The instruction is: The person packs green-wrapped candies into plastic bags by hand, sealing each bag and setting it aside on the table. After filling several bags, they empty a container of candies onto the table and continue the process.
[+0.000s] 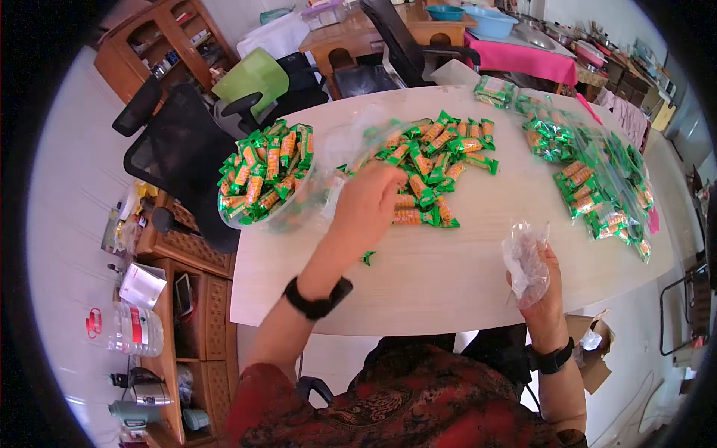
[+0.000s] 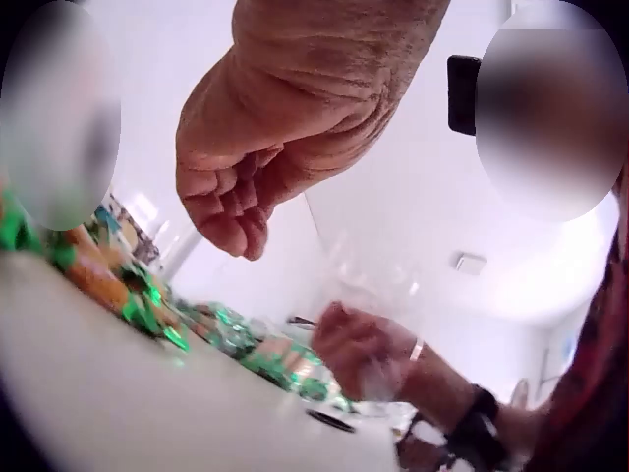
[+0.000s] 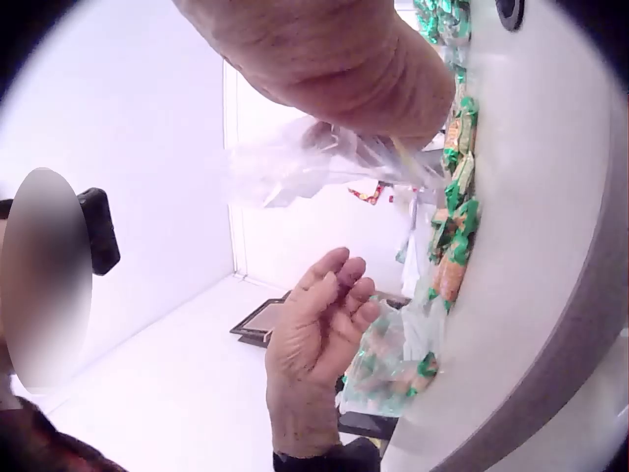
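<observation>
My left hand [image 1: 364, 209] hovers at the near-left edge of a loose pile of green-and-orange wrapped snacks [image 1: 441, 153]. In the left wrist view this hand [image 2: 285, 128] has loosely bent fingers, and nothing shows between them. My right hand [image 1: 551, 287] holds a crumpled clear plastic bag [image 1: 526, 261] above the table's near right part. The right wrist view shows that bag [image 3: 285, 167] hanging from the fingers, with the left hand [image 3: 319, 344] apart from it, palm and bent fingers visible. Some of the right fingertips are hidden by the bag.
A clear container [image 1: 265, 179] heaped with the same snacks stands at the table's left edge. Filled clear bags [image 1: 597, 179] lie along the right side. One small green wrapper piece [image 1: 367, 257] lies on the table [image 1: 426, 299] near its front. Chairs stand beyond the table.
</observation>
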`<action>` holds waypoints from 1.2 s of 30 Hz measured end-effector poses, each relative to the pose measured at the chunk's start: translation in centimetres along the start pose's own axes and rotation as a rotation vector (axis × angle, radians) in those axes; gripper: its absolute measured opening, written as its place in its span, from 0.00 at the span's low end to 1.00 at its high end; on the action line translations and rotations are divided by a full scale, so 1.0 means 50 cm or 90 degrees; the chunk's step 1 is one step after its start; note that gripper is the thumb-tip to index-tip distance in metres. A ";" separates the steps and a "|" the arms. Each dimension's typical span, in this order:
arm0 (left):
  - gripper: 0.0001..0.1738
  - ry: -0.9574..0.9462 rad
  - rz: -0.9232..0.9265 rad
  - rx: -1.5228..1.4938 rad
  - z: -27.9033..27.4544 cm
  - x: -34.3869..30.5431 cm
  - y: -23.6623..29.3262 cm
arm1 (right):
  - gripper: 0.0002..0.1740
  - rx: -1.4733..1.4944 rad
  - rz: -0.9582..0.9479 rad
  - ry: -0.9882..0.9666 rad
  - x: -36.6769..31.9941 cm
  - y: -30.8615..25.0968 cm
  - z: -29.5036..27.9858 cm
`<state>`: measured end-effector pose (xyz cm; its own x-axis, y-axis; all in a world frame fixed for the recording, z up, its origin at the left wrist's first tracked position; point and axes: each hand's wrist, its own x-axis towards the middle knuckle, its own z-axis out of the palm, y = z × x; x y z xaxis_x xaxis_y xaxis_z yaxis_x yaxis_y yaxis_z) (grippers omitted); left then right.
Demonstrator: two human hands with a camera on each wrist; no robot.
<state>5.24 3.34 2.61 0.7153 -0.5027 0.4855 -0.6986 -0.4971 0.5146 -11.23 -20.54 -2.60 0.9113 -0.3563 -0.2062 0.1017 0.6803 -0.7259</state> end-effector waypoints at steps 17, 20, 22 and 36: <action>0.14 -0.255 -0.326 0.512 0.024 0.142 -0.189 | 0.08 -0.121 -0.103 0.023 0.005 0.035 -0.068; 0.14 -0.248 -0.314 0.544 0.034 0.159 -0.217 | 0.08 -0.108 -0.109 0.013 0.009 0.039 -0.082; 0.13 -0.241 -0.309 0.553 0.045 0.164 -0.229 | 0.08 -0.102 -0.113 0.007 0.008 0.037 -0.086; 0.22 0.140 0.114 0.451 -0.038 0.024 -0.048 | 0.09 -0.090 -0.122 0.014 0.006 0.030 -0.074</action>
<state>7.81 5.28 3.29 0.5254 -0.5025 0.6866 -0.5950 -0.7938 -0.1257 -12.27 -21.99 -6.20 0.8714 -0.4856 -0.0694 0.2135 0.5027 -0.8377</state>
